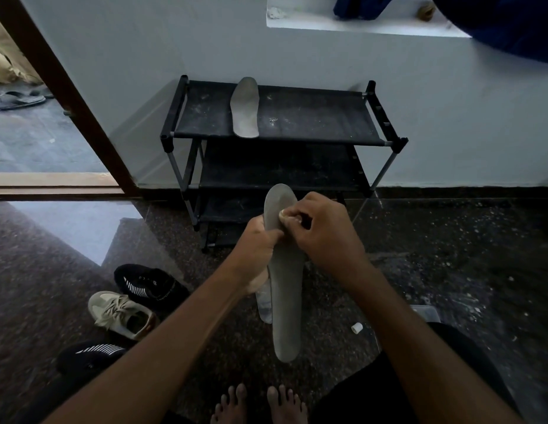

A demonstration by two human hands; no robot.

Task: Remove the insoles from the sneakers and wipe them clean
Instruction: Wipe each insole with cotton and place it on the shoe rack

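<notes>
Bare feet (260, 405) sit below the insole (286, 289), held upright to expose its face. The left grip (257, 240), clamped round its middle, steadies it. The right grip (324, 231) pinches a pale wad (285, 213) against its upper part, likely wiping. Another insole (245, 108) lies aside on the shoe rack (312, 117).

A home entryway: a black shoe rack (278, 117) stands against a pale wall, sneakers (122, 313) lie on the polished stone floor (450, 255), and a wooden door frame (61, 87) opens beside them.
</notes>
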